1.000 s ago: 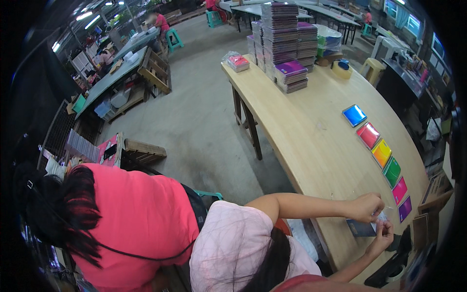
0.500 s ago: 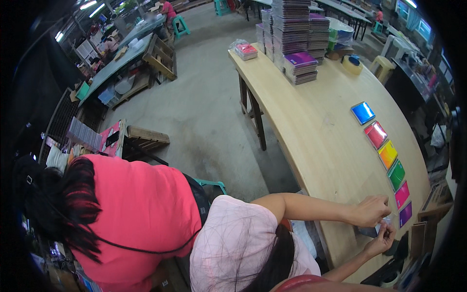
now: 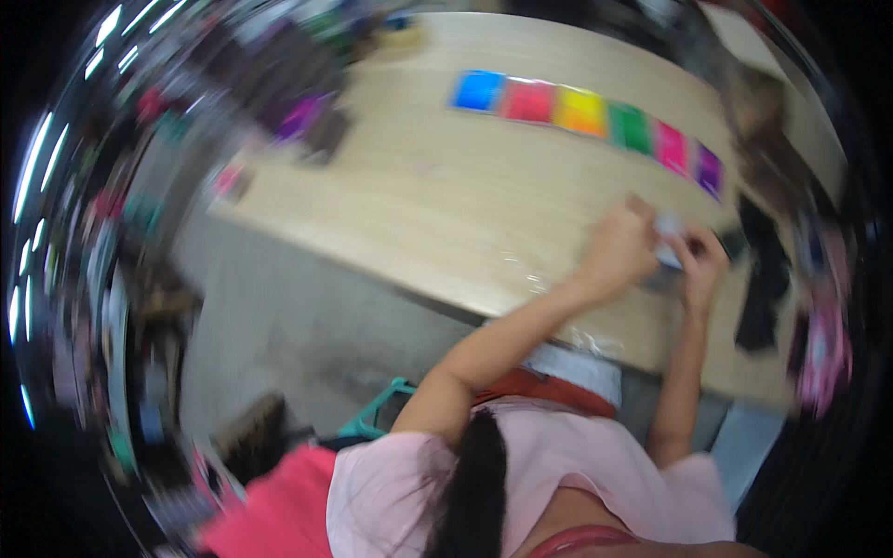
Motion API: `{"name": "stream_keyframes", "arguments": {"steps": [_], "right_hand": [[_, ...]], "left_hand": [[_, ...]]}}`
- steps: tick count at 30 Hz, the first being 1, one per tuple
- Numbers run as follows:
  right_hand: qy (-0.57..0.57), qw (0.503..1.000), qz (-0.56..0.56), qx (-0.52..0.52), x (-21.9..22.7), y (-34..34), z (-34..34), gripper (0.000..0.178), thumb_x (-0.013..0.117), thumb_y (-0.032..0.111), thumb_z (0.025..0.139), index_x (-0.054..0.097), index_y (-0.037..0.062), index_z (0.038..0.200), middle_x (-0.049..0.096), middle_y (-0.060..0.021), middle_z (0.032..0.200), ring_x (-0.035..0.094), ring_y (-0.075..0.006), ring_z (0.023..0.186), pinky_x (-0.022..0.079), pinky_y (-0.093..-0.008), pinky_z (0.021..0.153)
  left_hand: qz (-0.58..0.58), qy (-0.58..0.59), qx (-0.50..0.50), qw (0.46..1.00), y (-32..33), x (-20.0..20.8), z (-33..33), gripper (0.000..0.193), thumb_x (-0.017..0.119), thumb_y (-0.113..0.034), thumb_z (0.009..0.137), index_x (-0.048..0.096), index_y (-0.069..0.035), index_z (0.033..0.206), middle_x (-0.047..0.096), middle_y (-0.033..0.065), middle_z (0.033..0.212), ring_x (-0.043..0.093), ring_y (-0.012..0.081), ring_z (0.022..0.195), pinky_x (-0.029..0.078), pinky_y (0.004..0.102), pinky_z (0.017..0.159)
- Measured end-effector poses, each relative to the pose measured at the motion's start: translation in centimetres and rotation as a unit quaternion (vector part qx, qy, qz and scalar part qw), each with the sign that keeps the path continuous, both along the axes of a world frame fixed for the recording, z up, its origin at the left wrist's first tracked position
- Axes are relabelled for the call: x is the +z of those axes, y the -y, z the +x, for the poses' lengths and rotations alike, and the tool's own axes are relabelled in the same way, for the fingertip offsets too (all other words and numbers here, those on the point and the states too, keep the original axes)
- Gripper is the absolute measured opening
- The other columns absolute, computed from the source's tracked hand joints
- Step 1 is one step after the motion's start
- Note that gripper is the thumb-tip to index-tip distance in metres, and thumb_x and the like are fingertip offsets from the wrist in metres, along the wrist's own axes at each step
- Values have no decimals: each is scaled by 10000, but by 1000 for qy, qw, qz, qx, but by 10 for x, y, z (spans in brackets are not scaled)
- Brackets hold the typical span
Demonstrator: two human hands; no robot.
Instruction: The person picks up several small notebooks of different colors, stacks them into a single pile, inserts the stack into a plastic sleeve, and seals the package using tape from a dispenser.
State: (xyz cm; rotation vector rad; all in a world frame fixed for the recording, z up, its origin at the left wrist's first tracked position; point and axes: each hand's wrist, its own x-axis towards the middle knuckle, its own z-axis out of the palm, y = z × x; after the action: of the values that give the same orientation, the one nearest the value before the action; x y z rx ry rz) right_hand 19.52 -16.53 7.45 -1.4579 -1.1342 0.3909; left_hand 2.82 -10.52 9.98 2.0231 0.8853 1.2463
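Observation:
My left hand [image 3: 625,244] and my right hand [image 3: 704,263] are close together above the right part of the table, fingers closed. Between their fingertips is a small whitish piece [image 3: 668,244], flat and shiny; blur hides its kind. Just beyond my hands lies a row of flat, bright square packs: a blue pack [image 3: 479,91], a red pack [image 3: 528,100], a yellow pack [image 3: 580,112], a green pack [image 3: 631,128], a pink pack [image 3: 671,149] and a purple pack [image 3: 709,170]. Neither hand touches the row.
The pale wooden table [image 3: 400,205] spans the view. Blurred tall stacks [image 3: 279,79] stand at its far left, by a roll of tape [image 3: 400,35]. Clear plastic [image 3: 595,342] lies at the near edge. A person in a red-pink shirt [image 3: 279,511] is at my lower left.
The view has swung to the right, so the table and pack row now lie across the middle. My hands stay together around the small whitish piece.

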Motion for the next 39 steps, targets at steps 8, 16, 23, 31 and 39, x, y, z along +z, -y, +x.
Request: {"name": "stream_keyframes", "arguments": {"steps": [8, 16, 23, 31, 39], "right_hand": [[-282, 958, 24, 40, 29, -9, 0, 351, 802, -26, 697, 603, 26, 981, 509, 24, 727, 557, -85, 720, 492, -237, 678], [-320, 924, -88, 193, 16, -17, 21, 322, 760, -33, 697, 717, 30, 1010, 612, -28, 922, 596, -112, 908, 484, -241, 775], [168, 974, 137, 61, 41, 11, -5, 148, 747, 9, 746, 759, 63, 883, 677, -64, 840, 647, -203, 827, 513, -320, 826], [163, 981, 78, 67, 42, 36, -8, 116, 729, -15, 743, 740, 35, 847, 657, -91, 781, 629, -216, 745, 514, -344, 793], [37, 992, 120, 28, 17, 42, -25, 73, 702, -32, 793, 715, 5, 855, 633, -96, 824, 675, -240, 919, 523, -346, 784]], "left_hand": [[-179, 138, -64, 972, -4, -7, 25, 471, 743, -11, 748, 520, 1, 1163, 568, 94, 951, 585, 195, 905, 487, 314, 776], [-343, 205, -171, 901, -6, -9, 24, 272, 642, 38, 797, 646, 56, 1068, 666, 109, 972, 619, 149, 864, 495, 267, 791], [-286, 237, -147, 917, -3, -24, 26, 178, 624, 78, 774, 681, 66, 943, 684, 135, 935, 639, 163, 858, 503, 259, 779], [-271, 277, -119, 914, 12, -25, 32, 175, 607, 119, 710, 677, 33, 846, 683, 134, 917, 642, 230, 982, 504, 305, 836], [-392, 202, -247, 863, -9, -7, 21, 351, 716, 60, 733, 671, 39, 1080, 642, 119, 1124, 618, 223, 1055, 504, 315, 900]]}}
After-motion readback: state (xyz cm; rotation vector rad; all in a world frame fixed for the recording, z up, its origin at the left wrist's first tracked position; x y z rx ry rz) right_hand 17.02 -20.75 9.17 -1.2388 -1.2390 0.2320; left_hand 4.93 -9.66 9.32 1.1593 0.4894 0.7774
